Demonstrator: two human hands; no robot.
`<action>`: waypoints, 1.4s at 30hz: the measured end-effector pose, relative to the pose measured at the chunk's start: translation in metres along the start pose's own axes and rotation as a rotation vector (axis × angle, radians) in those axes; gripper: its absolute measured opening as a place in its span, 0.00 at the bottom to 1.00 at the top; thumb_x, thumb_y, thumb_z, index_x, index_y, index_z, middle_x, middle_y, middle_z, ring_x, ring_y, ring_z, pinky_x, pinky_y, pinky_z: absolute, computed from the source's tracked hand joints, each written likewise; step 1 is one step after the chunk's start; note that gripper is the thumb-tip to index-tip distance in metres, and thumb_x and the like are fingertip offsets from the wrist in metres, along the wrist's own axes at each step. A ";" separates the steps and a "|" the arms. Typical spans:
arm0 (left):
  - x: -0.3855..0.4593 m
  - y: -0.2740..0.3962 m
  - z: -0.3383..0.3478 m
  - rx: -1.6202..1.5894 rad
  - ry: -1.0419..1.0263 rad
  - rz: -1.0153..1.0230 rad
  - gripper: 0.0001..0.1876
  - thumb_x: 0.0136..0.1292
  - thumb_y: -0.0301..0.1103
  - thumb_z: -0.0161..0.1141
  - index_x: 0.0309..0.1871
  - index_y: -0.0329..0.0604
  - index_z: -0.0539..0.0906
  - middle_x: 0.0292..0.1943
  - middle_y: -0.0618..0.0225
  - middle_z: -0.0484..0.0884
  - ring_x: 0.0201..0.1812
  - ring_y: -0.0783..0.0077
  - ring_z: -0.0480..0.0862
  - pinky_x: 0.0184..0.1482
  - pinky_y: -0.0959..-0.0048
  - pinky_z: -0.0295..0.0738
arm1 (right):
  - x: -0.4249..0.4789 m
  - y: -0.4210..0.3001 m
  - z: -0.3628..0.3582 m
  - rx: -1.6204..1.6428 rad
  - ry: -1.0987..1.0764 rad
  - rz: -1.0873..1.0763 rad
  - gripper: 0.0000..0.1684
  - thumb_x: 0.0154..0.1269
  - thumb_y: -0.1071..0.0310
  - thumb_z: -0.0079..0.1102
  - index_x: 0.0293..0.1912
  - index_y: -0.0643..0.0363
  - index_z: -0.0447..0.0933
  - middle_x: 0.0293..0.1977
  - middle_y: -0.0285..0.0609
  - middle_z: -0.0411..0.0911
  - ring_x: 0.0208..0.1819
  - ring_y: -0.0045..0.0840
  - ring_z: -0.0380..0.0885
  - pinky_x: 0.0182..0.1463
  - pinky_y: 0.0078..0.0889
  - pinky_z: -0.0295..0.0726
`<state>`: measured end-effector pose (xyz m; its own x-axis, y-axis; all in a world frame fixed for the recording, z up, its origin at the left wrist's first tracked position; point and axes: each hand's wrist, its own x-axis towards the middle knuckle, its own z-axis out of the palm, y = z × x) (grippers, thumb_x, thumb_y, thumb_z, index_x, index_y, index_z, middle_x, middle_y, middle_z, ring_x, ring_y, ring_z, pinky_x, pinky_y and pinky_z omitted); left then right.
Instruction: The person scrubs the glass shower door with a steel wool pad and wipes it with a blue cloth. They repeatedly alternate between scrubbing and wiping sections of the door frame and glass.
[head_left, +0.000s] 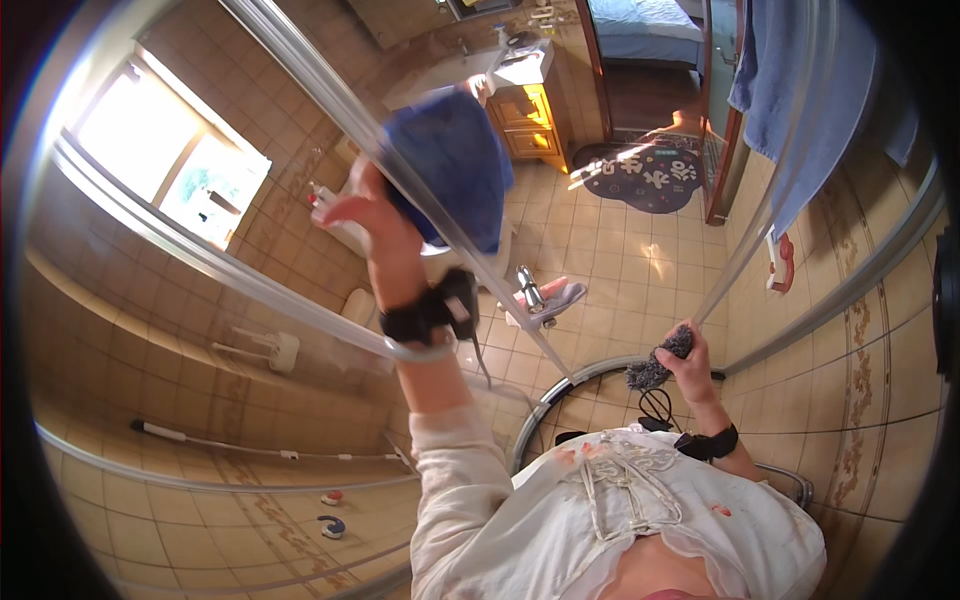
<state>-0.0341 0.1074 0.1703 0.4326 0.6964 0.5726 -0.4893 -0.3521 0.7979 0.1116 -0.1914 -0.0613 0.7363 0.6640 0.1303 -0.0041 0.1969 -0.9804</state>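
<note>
My left hand (375, 202), blurred and raised at the upper left, is on a blue cloth (454, 169) beside the metal edge of a glass shower panel. Its thumb stands apart, and the cloth and frame hide most of its fingers. A black strap with a small device (454, 304) is round that wrist. Lower right, my right hand (694, 364) holds a fuzzy grey cloth (664, 360) at the lower end of another glass panel edge (739, 270). A black strap (709, 444) circles this wrist too.
Curved shower rail (532, 424) crosses the floor before me. Beyond stand a wooden vanity (525, 124), a dark bath mat (645, 176) and a doorway. A chrome fitting (530, 289) with a soap shelf is near the middle. A bright window (172, 157) is left; a blue towel (817, 112) hangs right.
</note>
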 end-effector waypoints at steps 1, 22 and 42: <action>-0.002 -0.003 -0.001 0.041 0.011 -0.007 0.60 0.45 0.86 0.38 0.54 0.26 0.74 0.43 0.65 0.82 0.41 0.75 0.81 0.43 0.74 0.80 | 0.000 0.001 0.001 -0.001 0.004 -0.004 0.19 0.52 0.78 0.67 0.37 0.56 0.65 0.31 0.30 0.66 0.32 0.12 0.66 0.36 0.18 0.70; 0.025 0.005 -0.009 -0.009 -0.285 -0.154 0.59 0.40 0.83 0.52 0.56 0.28 0.73 0.49 0.55 0.80 0.46 0.66 0.82 0.50 0.64 0.81 | 0.016 0.003 0.004 -0.036 0.039 -0.013 0.18 0.52 0.77 0.67 0.37 0.56 0.66 0.29 0.29 0.67 0.31 0.12 0.66 0.36 0.18 0.70; 0.007 0.003 -0.012 0.127 -0.259 -0.286 0.65 0.45 0.87 0.26 0.67 0.29 0.66 0.60 0.56 0.74 0.61 0.65 0.73 0.66 0.65 0.67 | 0.003 0.024 -0.016 -0.005 0.106 0.057 0.18 0.52 0.76 0.68 0.36 0.56 0.66 0.28 0.28 0.67 0.30 0.12 0.66 0.34 0.17 0.69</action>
<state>-0.0413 0.1189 0.1745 0.7224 0.6023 0.3398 -0.2312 -0.2528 0.9395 0.1242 -0.1959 -0.0866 0.8025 0.5938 0.0579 -0.0451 0.1571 -0.9865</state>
